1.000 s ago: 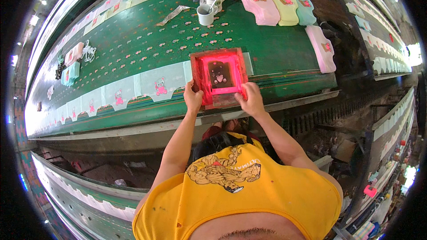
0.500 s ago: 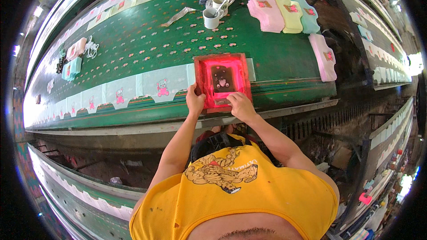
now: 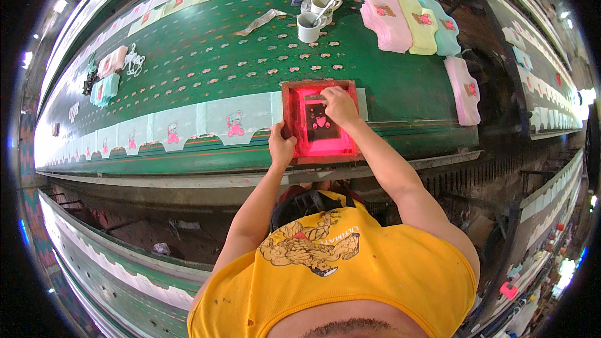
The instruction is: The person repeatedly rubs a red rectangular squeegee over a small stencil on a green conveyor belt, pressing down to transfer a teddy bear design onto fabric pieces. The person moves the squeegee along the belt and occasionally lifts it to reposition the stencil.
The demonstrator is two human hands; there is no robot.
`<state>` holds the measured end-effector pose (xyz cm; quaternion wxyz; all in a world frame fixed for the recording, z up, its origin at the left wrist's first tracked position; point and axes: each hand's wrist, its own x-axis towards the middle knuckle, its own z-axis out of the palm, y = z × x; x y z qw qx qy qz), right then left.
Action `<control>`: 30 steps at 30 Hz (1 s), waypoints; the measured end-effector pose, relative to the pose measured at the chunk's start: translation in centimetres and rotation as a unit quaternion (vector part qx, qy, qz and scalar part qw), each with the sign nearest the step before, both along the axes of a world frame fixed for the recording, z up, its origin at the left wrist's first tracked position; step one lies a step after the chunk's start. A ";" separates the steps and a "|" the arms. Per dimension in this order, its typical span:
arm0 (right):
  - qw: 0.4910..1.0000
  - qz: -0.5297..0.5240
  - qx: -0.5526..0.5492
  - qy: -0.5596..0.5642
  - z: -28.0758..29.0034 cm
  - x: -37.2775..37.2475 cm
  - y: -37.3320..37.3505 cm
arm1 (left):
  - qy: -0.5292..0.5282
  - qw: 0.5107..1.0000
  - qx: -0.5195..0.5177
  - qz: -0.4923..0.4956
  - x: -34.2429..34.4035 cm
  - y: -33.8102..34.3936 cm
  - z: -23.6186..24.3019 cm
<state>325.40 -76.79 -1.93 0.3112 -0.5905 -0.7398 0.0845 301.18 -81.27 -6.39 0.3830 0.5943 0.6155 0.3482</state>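
A screen printing frame [image 3: 290,106] with bright pink ink inside lies on the row of pale mint fabric pieces [image 3: 210,122]. Its mesh shows a dark panel with a small bear and heart design. My left hand [image 3: 282,146] is closed on the frame's left side near its lower corner. Over the far part of the mesh, my right hand [image 3: 339,105] is closed with knuckles up, gripping what looks like a squeegee, mostly hidden under the fingers. To the left, fabric pieces bear pink bear prints [image 3: 235,124].
Two white mugs [image 3: 308,27], one holding a stirring stick, stand beyond the frame on the green table [image 3: 250,56]. Stacks of pink [image 3: 387,22], yellow [image 3: 421,28] and mint fabric lie at the far right. Small fabric bundles [image 3: 107,87] sit at the left.
My right hand has moved from the frame's near end to its far end, across the mesh. My left hand keeps its hold on the frame's left side. The view has shifted slightly.
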 end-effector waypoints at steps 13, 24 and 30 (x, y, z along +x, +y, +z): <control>1.000 0.008 -0.026 0.005 -0.6 -2.6 -11.6 | 0.001 1.000 0.009 -0.004 0.5 -0.3 0.4; 0.986 0.008 -0.104 0.131 1.2 -1.6 -16.2 | 0.009 0.999 0.044 -0.015 0.1 -0.2 -0.7; 0.917 -0.346 -0.105 0.169 -4.4 2.1 -15.9 | -0.015 1.000 0.014 -0.008 0.7 -0.3 0.8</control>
